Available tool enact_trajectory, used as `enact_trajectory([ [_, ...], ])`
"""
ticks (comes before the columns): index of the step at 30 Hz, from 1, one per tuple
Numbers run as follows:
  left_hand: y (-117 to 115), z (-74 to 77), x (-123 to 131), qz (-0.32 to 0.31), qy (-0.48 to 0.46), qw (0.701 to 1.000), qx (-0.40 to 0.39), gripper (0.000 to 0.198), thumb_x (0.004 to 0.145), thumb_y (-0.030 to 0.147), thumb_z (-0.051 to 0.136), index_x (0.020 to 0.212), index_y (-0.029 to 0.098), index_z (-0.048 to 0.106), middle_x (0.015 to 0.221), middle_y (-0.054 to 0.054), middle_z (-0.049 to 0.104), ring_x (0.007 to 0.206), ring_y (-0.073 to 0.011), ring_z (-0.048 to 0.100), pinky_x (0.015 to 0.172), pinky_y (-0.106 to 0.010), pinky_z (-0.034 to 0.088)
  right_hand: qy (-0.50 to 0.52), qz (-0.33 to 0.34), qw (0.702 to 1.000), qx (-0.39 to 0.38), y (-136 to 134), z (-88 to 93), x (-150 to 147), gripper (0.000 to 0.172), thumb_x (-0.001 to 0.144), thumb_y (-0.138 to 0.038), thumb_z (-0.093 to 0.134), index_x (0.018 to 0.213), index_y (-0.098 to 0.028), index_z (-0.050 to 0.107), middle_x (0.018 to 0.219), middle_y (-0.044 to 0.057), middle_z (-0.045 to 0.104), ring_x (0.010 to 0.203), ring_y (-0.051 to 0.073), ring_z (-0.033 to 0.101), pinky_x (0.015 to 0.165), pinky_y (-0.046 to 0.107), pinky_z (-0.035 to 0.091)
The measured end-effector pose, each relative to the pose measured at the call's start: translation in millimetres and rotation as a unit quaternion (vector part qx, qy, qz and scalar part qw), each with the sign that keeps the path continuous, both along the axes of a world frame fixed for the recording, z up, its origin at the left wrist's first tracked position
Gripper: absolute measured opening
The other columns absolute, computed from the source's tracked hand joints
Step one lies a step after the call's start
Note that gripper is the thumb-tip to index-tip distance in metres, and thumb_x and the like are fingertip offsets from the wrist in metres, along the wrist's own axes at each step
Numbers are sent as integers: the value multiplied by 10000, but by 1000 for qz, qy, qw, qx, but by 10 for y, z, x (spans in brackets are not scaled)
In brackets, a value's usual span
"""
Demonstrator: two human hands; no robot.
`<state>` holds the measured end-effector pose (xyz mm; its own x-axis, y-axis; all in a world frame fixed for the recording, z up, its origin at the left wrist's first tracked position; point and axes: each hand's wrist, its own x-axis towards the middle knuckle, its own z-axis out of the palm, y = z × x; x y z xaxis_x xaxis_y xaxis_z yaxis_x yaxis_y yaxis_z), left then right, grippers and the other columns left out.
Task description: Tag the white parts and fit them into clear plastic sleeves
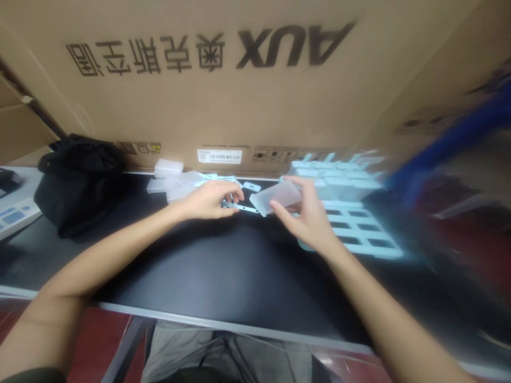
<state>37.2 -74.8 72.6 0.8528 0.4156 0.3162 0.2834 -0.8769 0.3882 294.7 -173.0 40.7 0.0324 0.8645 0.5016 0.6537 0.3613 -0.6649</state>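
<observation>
A worker's bare hands meet over a black counter (pixel 223 271), backed by a large cardboard carton (pixel 255 111) with upside-down AUX lettering. The right hand (pixel 305 210) grips a translucent plastic box (pixel 277 198) between thumb and fingers, tilting it with its flanged end toward the other hand. The left hand (pixel 225 199), fingers curled, appears to pinch a slim pale blue strip (pixel 248 208) dotted with dark holes. The strip's far end lies just beside the box's flange; whether the two touch cannot be told.

To the left, more translucent boxes (pixel 168 169) sit beside a heap of pale blue pieces (pixel 217 179), with one loose flat piece (pixel 252 186) near the fingers. To the right lies a pale blue frame (pixel 355 233) of rectangular openings, in front of clustered pale blue bins (pixel 339 187).

The risks look small but real: a strip held near one end could pivot or slip from the fingertips; an off-angle meeting could catch it on the flange; too hard a squeeze could bow the seemingly thin-walled box; and a stray knuckle could scatter the nearby heap.
</observation>
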Motion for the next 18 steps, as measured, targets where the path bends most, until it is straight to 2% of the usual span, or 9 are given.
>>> enact_trajectory([
  [5, -15, -94, 21, 0, -48, 998, -27, 161, 888, 260, 712, 1026, 180, 688, 994, -45, 747, 870, -148, 697, 795, -280, 550, 18, 11, 1000, -6, 0, 13, 7, 569, 912, -538, 637, 1340, -215, 446, 1193, 142, 656, 962, 269, 714, 750, 391, 634],
  [10, -65, -133, 88, 23, -130, 988, -81, 224, 890, 362, 765, 976, 170, 690, 973, -60, 748, 863, -153, 694, 765, -274, 537, 42, 21, 999, -24, -5, 14, 11, 576, 889, -527, 656, 1327, -214, 451, 1198, 143, 659, 934, 271, 720, 734, 396, 635],
  [15, -84, -324, 144, 11, -214, 961, -176, 278, 869, 391, 792, 969, 157, 679, 1057, -115, 732, 956, -183, 703, 830, -317, 554, 60, 29, 997, -41, -13, 3, 12, 609, 900, -490, 674, 1393, -238, 422, 1137, 121, 657, 820, 251, 712, 691, 408, 631],
  [18, -101, -450, 123, 7, -241, 949, -201, 252, 881, 377, 787, 939, 162, 668, 1078, -117, 727, 975, -176, 696, 846, -322, 552, 66, 35, 997, -36, -6, -10, 14, 603, 894, -487, 684, 1387, -254, 427, 1220, 130, 625, 811, 233, 698, 696, 409, 629],
])
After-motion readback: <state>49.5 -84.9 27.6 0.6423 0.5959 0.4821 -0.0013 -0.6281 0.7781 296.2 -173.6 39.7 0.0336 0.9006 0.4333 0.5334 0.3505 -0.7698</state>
